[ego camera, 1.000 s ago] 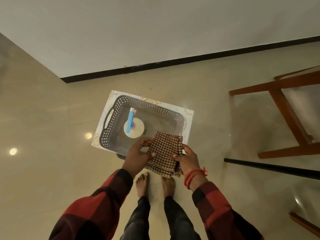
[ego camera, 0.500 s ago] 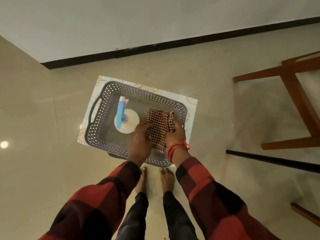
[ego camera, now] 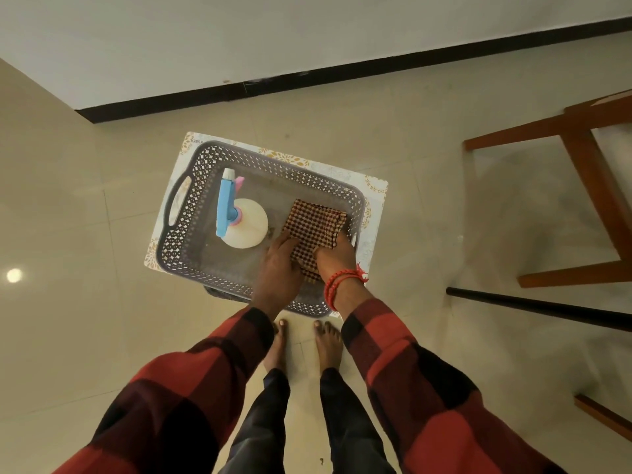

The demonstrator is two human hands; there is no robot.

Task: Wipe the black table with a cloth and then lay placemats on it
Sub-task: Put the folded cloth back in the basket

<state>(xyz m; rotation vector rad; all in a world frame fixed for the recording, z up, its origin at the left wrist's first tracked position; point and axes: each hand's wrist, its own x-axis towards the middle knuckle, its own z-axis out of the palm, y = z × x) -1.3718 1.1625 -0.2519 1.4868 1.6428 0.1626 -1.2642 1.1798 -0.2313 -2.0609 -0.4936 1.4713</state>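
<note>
A glossy beige tiled floor [ego camera: 85, 200] fills the frame. A pale placemat [ego camera: 374, 193] with gold floral corners sits at centre, whether raised or flat I cannot tell. Bare feet [ego camera: 328, 347] stand below centre; wooden legs [ego camera: 595, 186] rest at right.

Both hands, left hand [ego camera: 277, 268] and right hand [ego camera: 333, 256], hold the checked cloth [ego camera: 313, 234] inside the grey basket [ego camera: 191, 206], right of its spray bottle [ego camera: 239, 218].

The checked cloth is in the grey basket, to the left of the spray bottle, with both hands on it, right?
Not quite. In the head view the checked cloth lies to the right of the spray bottle. It is in the grey basket, with the left hand and right hand on it.
</note>
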